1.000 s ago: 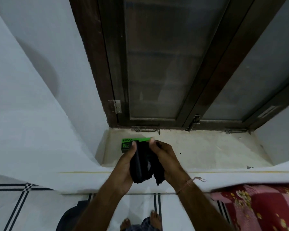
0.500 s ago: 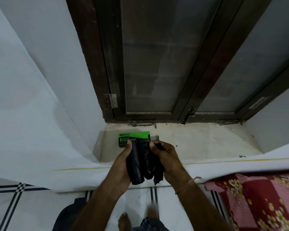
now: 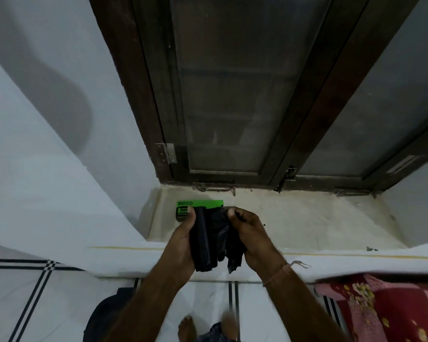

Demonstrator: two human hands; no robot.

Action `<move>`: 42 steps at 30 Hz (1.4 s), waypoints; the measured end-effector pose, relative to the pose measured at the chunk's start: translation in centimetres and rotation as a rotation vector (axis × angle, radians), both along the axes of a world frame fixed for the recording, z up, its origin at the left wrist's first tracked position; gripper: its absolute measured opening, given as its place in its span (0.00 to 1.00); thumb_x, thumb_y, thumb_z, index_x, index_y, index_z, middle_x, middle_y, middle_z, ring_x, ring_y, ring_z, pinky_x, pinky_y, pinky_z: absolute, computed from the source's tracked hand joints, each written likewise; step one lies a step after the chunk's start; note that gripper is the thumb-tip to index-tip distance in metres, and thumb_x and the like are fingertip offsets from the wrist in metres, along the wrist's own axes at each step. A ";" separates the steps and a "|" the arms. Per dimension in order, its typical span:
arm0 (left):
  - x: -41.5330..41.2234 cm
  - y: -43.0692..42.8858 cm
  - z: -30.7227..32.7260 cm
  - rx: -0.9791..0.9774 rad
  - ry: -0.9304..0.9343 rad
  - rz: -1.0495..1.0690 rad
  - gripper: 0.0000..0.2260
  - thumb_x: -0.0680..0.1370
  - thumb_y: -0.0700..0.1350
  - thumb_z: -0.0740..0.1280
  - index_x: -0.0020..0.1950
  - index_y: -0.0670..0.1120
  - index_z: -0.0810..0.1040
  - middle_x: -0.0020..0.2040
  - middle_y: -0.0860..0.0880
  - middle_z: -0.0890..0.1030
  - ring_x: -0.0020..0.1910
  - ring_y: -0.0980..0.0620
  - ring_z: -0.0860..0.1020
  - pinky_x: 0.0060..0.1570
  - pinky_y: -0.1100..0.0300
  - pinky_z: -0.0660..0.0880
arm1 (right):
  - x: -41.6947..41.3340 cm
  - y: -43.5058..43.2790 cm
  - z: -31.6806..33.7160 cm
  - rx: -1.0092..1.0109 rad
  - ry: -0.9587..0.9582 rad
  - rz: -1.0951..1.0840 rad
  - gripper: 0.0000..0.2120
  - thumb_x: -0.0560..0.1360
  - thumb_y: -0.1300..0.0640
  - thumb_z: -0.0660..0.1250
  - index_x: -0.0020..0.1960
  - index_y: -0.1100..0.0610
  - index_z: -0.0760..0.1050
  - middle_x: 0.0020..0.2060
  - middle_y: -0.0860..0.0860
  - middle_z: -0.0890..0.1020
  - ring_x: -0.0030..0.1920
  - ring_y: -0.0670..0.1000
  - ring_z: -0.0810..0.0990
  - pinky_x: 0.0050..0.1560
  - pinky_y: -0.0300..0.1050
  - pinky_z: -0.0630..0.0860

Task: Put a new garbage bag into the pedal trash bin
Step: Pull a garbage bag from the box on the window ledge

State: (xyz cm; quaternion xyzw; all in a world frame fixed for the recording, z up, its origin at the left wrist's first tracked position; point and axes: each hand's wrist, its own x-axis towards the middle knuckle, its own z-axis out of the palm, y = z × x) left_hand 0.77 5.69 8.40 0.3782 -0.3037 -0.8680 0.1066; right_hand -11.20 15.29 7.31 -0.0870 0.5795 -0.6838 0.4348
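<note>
Both your left hand (image 3: 183, 243) and right hand (image 3: 251, 239) pinch the black garbage bag roll (image 3: 209, 239) above the sill (image 3: 307, 218). It partly hides the green box (image 3: 198, 204); contents cannot be determined.

Both hands, left hand (image 3: 183, 243) and right hand (image 3: 253, 239), gripped a black garbage-bag roll (image 3: 209, 239) over the sill's (image 3: 307, 218) near edge, beside the green box (image 3: 185, 208).

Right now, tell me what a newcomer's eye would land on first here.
First, the bright green box on the pale window sill, the only vivid colour below the dark window frame. Next, the black garbage bag roll at centre, held between the left hand and right hand. A red floral cloth fills the lower right corner.
</note>
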 end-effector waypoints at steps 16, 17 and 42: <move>-2.1 1.7 0.3 -0.051 -0.044 0.063 0.28 0.81 0.62 0.59 0.71 0.43 0.77 0.64 0.38 0.83 0.63 0.39 0.82 0.57 0.48 0.81 | -1.7 0.5 0.1 0.022 0.042 0.041 0.13 0.78 0.60 0.72 0.53 0.71 0.80 0.42 0.64 0.85 0.40 0.56 0.84 0.38 0.47 0.81; -2.0 1.7 0.1 -0.048 -0.038 0.059 0.29 0.81 0.62 0.59 0.71 0.43 0.77 0.65 0.38 0.82 0.64 0.39 0.81 0.58 0.48 0.79 | -1.8 0.6 -0.1 0.013 0.034 0.034 0.12 0.77 0.61 0.73 0.54 0.70 0.81 0.44 0.66 0.85 0.42 0.57 0.84 0.41 0.48 0.82; -3.2 1.2 -1.8 -0.049 0.098 0.239 0.23 0.81 0.57 0.59 0.64 0.39 0.74 0.44 0.44 0.83 0.42 0.48 0.83 0.44 0.53 0.84 | -2.8 1.5 -0.7 -0.043 -0.061 0.034 0.13 0.84 0.56 0.62 0.47 0.60 0.82 0.37 0.54 0.80 0.32 0.48 0.80 0.37 0.43 0.80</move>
